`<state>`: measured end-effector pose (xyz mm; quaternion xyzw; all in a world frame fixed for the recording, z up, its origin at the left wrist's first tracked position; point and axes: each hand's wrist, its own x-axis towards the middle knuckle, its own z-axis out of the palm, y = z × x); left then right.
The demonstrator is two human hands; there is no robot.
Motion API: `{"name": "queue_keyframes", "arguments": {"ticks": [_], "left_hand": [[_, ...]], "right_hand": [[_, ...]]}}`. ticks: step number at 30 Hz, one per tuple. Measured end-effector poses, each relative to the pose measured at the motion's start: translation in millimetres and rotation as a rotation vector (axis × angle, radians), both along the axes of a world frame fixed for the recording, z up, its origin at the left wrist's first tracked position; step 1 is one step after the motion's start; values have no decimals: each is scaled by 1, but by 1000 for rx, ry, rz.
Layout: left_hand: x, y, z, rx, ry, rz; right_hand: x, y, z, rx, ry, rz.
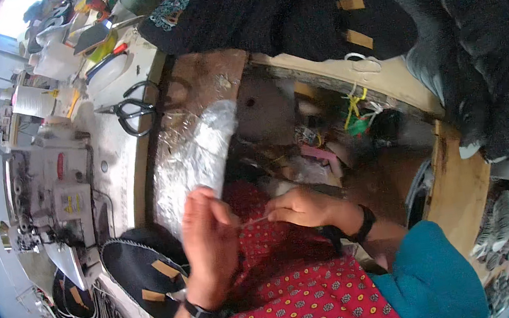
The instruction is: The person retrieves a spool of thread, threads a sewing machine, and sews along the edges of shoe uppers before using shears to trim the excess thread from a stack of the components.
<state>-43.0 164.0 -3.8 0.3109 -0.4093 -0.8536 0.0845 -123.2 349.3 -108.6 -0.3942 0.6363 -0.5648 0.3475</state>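
Note:
A thin pale strand [255, 220], perhaps thread, runs between my two hands above my lap. My left hand [209, 245], somewhat blurred, is closed at the strand's left end, its thumb toward the other hand. At the opposite end the fingertips of my right hand [303, 207] pinch the strand. Below them is a red patterned apron [306, 306]. Beside my left wrist, black oval pieces [137, 271] with pale stitched edges and tan tabs lie at the table's edge.
A white sewing machine [56, 191] stands at the left. Black-handled scissors [134, 110] lie on the table beyond it, near a thread cone [33, 101]. Clear plastic [193, 160] covers a board ahead. Stacked black pieces [273, 8] and grey bundles [485, 51] lie far and right.

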Motion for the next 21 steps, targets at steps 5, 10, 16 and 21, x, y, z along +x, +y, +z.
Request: {"name": "queue_keyframes", "arguments": {"ticks": [5,10,16,21], "left_hand": [[-18,-8,40,-61,259,-19],[11,36,30,-292,237,-896],[50,-28,54,-256,-5,-864],[103,-121,98,-126,129,-695]], "right_hand": [[6,51,90,-137,-532,-194],[5,7,154,-620,-1091,-107],[-160,40,198,-596,-190,-507],[-242,53,164,313,1121,-630]]}}
